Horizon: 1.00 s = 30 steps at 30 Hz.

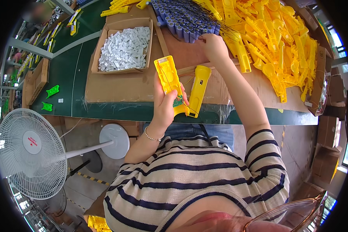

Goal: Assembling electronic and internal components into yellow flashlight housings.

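My left hand (164,106) grips an open yellow plastic housing half (167,73) with a small green circuit board (177,102) and thin wires inside it; my thumb presses near the board. Right beside it, a second yellow housing half (200,86) lies on the cardboard, outer face up, with a small slot in it. My right hand (215,48) reaches to the near edge of a cluster of blue-violet battery cells (178,19) with black wires tangled on top. Its fingers are closed there, and whatever is between the fingertips is hidden.
A cardboard box of small white parts (124,48) stands left of centre. Yellow housing pieces (274,38) are heaped at the right. Two bright green pieces (52,91) lie at the far left of the green table (77,89). A white fan (33,149) stands below.
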Motion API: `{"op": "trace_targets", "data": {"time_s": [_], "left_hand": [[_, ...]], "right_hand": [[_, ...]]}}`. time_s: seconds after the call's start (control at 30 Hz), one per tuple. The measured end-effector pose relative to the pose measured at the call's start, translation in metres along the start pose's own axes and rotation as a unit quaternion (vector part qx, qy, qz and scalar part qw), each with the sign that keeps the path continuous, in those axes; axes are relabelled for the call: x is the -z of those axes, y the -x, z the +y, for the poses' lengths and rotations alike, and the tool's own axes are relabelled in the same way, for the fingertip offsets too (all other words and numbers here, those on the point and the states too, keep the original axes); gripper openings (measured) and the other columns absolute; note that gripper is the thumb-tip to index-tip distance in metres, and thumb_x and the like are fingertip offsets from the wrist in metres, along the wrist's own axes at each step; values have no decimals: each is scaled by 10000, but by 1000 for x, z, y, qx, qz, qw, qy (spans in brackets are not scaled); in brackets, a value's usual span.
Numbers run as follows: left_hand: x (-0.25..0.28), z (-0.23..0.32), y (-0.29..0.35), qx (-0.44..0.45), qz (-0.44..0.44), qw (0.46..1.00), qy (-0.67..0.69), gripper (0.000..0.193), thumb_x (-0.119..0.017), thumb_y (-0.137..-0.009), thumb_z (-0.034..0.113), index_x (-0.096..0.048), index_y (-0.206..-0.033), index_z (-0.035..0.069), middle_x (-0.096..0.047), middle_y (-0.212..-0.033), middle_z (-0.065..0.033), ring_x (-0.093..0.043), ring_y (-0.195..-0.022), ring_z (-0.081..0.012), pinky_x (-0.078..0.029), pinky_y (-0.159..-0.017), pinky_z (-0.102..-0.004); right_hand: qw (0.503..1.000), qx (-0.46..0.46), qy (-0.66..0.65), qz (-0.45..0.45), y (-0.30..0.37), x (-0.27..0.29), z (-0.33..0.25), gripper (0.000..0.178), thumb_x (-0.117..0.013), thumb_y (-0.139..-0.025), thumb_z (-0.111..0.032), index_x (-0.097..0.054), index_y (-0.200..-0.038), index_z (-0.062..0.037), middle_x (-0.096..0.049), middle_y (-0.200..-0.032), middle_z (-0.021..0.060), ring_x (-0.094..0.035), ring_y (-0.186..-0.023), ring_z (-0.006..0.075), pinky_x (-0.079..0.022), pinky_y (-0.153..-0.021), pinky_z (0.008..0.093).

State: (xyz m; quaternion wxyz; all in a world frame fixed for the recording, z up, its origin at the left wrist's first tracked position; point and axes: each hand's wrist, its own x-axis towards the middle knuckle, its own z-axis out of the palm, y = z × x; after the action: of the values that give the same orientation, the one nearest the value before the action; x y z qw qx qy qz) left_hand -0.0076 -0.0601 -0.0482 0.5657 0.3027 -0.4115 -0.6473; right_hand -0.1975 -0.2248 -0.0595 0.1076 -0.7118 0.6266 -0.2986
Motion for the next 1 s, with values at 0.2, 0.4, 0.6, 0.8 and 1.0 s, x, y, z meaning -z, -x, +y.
{"op": "trace_targets", "data": {"time_s": [0.2,0.4,0.6,0.8,1.0], "left_hand": [[9,-1,-3,6,9,1000,1,673,-380,-846,60,-100,-1438,215,-508,-974,-135,-574,-701,-172,-537,-614,-337],[15,-1,-8,-6,10,1000,2,653,-385,-847,57,-120,-1428,192,-513,-978,-132,-575,-704,-173,-535,-611,-336],[8,-8,-11,-4,21,1000,-8,645,-389,-852,24,-124,-1423,168,-515,-948,-121,-559,-663,-159,-529,-588,-323],[-3,-6,-7,-115,-22,969,-219,642,-395,-879,6,-88,-1440,65,-372,-1315,-145,-432,-1180,-211,-381,-982,-337],[-12,14,2,-86,-63,965,-238,687,-410,-862,-15,-48,-1444,22,-330,-1364,-154,-384,-1239,-224,-324,-1028,-350]], "right_hand": [[996,-72,49,-28,-9,-19,-31,284,-652,-763,-320,-688,-891,-69,-669,-868,150,-639,-810,322,-514,-722,402],[993,-100,-17,-61,12,22,-39,327,-685,-729,-343,-679,-818,-29,-653,-735,140,-639,-685,292,-496,-630,354],[921,-116,-309,-209,93,89,-88,198,-680,-767,-144,-658,-826,44,-641,-665,59,-581,-597,79,-461,-565,244],[928,-109,-269,-233,116,83,-111,212,-674,-767,-160,-647,-811,46,-627,-639,93,-587,-555,121,-468,-539,252],[932,-102,-287,-195,124,79,-109,212,-663,-761,-161,-642,-777,49,-629,-634,112,-596,-529,154,-474,-520,266]]}}
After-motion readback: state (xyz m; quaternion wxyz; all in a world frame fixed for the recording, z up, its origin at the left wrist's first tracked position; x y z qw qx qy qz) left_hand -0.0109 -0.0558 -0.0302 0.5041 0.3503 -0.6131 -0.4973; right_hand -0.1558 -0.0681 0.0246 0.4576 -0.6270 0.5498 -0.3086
